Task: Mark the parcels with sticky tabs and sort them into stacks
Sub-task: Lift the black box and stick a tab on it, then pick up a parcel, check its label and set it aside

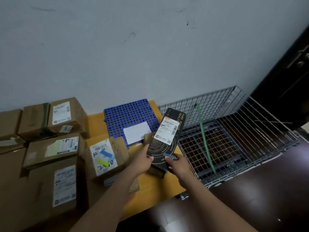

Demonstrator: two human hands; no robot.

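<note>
A long black parcel (164, 139) with gold rings and a white shipping label is held tilted above the yellow surface. My left hand (143, 160) grips its lower left edge. My right hand (178, 162) holds the lower right corner, its thumb pressing a blue sticky tab (170, 155) against the box. To the left lies a brown parcel (107, 156) whose label carries a blue tab and a yellow tab. Several more brown cardboard parcels (55, 148) are stacked at the far left.
A blue perforated plastic mat (128, 114) with a white sheet (137, 132) on it lies by the wall on the yellow surface (147, 186). A wire mesh cage (230, 139) with a green cord stands at the right, beside a dark door (287, 81).
</note>
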